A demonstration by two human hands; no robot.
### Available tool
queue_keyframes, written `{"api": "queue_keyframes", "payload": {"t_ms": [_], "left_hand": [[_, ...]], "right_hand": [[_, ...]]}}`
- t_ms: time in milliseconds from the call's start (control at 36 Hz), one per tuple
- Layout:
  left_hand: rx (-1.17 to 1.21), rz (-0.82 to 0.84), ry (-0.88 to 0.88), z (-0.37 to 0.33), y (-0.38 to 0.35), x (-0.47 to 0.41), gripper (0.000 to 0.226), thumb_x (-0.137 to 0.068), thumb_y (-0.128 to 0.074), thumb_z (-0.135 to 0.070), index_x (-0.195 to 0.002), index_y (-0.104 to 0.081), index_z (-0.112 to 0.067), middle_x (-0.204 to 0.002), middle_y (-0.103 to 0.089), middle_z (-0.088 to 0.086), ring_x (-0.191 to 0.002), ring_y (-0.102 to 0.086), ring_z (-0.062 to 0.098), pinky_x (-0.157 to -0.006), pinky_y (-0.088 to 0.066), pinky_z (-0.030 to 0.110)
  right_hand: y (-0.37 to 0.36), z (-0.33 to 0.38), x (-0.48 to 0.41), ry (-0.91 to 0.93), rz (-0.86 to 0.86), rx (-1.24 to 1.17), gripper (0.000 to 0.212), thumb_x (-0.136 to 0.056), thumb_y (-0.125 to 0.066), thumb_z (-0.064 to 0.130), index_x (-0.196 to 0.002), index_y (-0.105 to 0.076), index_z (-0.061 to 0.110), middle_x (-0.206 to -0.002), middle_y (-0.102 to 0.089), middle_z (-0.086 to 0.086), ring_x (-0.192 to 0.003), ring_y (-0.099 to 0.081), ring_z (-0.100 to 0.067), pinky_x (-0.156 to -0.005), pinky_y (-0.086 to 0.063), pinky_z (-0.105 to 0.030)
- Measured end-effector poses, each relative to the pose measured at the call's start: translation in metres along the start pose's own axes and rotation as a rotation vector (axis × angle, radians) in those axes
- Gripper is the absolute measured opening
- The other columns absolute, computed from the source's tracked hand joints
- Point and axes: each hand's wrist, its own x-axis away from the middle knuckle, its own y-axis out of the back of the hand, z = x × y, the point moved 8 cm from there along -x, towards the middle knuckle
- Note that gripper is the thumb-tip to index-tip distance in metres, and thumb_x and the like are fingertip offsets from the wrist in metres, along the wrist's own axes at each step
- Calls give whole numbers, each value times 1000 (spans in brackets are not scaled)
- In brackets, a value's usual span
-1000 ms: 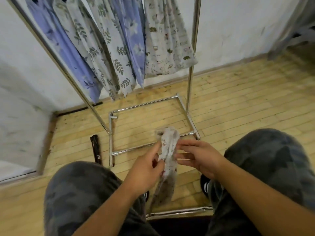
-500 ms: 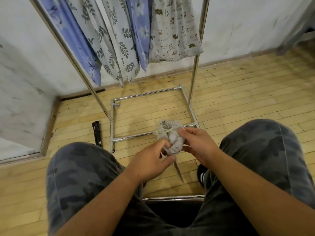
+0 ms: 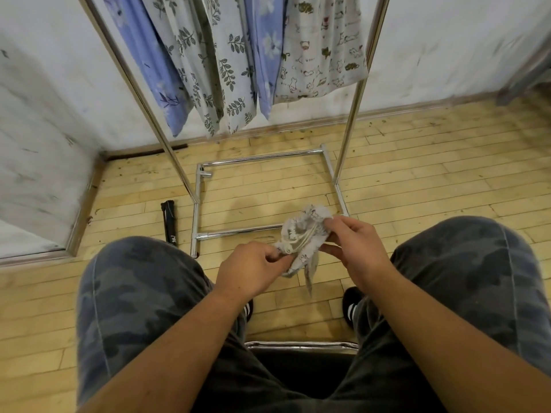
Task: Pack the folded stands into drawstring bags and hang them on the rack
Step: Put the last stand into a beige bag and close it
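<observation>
A small grey printed drawstring bag (image 3: 301, 234) is crumpled between my hands above my knees, its cream cord bunched on top. My left hand (image 3: 253, 268) pinches its lower left edge. My right hand (image 3: 350, 242) pinches its upper right side. A black folded stand (image 3: 169, 223) lies on the wooden floor to the left of the rack's base. The chrome rack (image 3: 354, 96) stands ahead, with several printed bags (image 3: 322, 46) hanging from it, blue floral, leaf print and cat print.
I sit on a chair with a chrome front edge (image 3: 301, 344), knees apart in camouflage trousers. The rack's rectangular base frame (image 3: 238, 232) lies on the floor just ahead. White walls close the left and back; bare floor (image 3: 432, 174) extends to the right.
The bag hung long between my hands and is now bunched into a small bundle with the cord showing. The view has tilted a little downward.
</observation>
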Motion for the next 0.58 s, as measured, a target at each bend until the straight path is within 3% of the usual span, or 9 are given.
{"api": "queue_keyframes", "payload": {"t_ms": [56,111,222,278,361,444,583], "left_hand": [[28,1,-18,2,-3,-1,29,-86,-70,-59,-74,-71,-32,-71,-68,-13,-65,-63,6,-60,-56,33],[72,34,-26,4,-6,-1,10,-84,-74,-48,-92,-71,-43,-85,-71,-17,-78,-67,7,-72,-60,39],[47,56,-76,-6,-4,2,49,-82,-71,-35,-127,-58,-48,-91,-66,-17,-83,-62,10,-72,-56,34],[48,39,-82,-9,-2,1,56,-81,-72,-38,-133,-51,-45,-113,-65,-14,-99,-63,12,-82,-58,39],[37,41,-53,-11,-2,2,65,-79,-74,-41,-137,-44,-40,-126,-55,-8,-107,-59,15,-87,-58,43],[9,26,-12,-7,0,0,75,-82,-74,-41,-144,-34,-33,-133,-47,-4,-115,-56,20,-90,-56,45],[95,-25,74,5,6,-3,84,-83,-77,-42,-149,-28,-28,-139,-43,-2,-115,-56,19,-95,-56,46]], "right_hand": [[0,0,0,-14,3,-16,20,-101,-62,13,-97,-78,1,-101,-79,-16,-102,-75,-35,-92,-62,-48],[0,0,0,-19,7,-8,20,-100,-66,16,-96,-79,2,-100,-79,-15,-102,-75,-34,-92,-61,-48],[-1,-3,0,-27,1,10,20,-100,-66,17,-96,-76,0,-98,-79,-16,-98,-76,-33,-91,-61,-47],[0,-2,0,-28,-19,11,22,-100,-65,15,-97,-74,-5,-96,-79,-17,-96,-76,-33,-88,-62,-45],[6,-2,-1,-24,-77,40,24,-98,-66,12,-97,-71,-11,-92,-78,-18,-90,-77,-32,-82,-64,-41],[16,-4,-3,-25,-159,125,19,-96,-68,13,-87,-74,-3,-85,-76,-19,-78,-72,-27,-80,-65,-43],[31,-5,-5,-37,-283,216,18,-95,-67,17,-80,-76,10,-79,-75,-9,-78,-71,-23,-80,-65,-41]]}}
